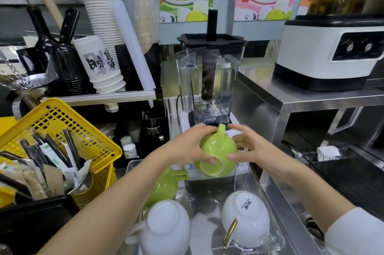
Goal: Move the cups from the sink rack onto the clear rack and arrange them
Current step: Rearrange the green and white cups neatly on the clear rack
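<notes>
A green cup [218, 152] is held up in the air, tipped so its bottom faces the camera and its handle points up. It sits between both hands, above the far end of the clear rack [276, 234]. The left hand [187, 146] wraps its fingers round the cup's left side, thumb near the bottom ring. The right hand [252, 146] presses on the right side, thumb by the bottom ring too. Below, a second green cup [166, 184] lies on the rack, partly hidden by the left arm. Nearer the camera two white cups sit upside down: one on the left [166, 227] and one with a gold handle [245, 221]. Behind the held cup stands a blender jug [209, 80]. A yellow basket [68, 130] is off to the left.
</notes>
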The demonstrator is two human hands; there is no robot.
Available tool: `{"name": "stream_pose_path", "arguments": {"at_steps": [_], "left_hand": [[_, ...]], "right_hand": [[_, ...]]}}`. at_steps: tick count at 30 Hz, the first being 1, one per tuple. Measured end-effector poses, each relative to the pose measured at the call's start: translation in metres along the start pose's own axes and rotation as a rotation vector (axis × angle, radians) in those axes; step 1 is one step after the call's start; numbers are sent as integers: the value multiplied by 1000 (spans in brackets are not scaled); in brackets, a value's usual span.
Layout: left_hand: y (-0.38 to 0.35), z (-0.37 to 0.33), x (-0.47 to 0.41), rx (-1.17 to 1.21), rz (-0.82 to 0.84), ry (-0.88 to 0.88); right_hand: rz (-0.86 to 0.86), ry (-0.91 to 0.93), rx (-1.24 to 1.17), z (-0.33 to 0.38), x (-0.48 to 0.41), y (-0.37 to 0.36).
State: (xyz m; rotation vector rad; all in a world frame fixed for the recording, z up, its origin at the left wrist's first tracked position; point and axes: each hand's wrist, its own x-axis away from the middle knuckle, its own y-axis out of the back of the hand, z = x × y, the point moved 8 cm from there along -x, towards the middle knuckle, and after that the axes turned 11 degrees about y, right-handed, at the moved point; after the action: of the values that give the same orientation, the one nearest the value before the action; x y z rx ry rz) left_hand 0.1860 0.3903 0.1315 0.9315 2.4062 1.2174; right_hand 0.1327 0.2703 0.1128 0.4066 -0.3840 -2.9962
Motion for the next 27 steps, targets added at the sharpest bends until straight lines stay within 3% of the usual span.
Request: {"name": "stream_pose_path", "arguments": {"at_steps": [6, 9, 13, 19, 22, 27], "left_hand": [[-8, -13, -6, -216, 56, -85], [-9, -5, -8, -133, 45, -29], [-12, 1, -2, -63, 15, -4], [-30, 1, 5, -210, -33, -19], [-31, 2, 7, -224, -23, -22], [-39, 0, 9, -353, 11, -31]], "right_hand": [[-60, 159, 248, 29, -8, 7], [-138, 168, 300, 28, -7, 10], [-180, 100, 179, 13, -2, 14], [-229, -3, 30, -19, 10, 12], [-190, 31, 237, -21, 13, 18], [52, 170, 929, -20, 12, 12]]}}
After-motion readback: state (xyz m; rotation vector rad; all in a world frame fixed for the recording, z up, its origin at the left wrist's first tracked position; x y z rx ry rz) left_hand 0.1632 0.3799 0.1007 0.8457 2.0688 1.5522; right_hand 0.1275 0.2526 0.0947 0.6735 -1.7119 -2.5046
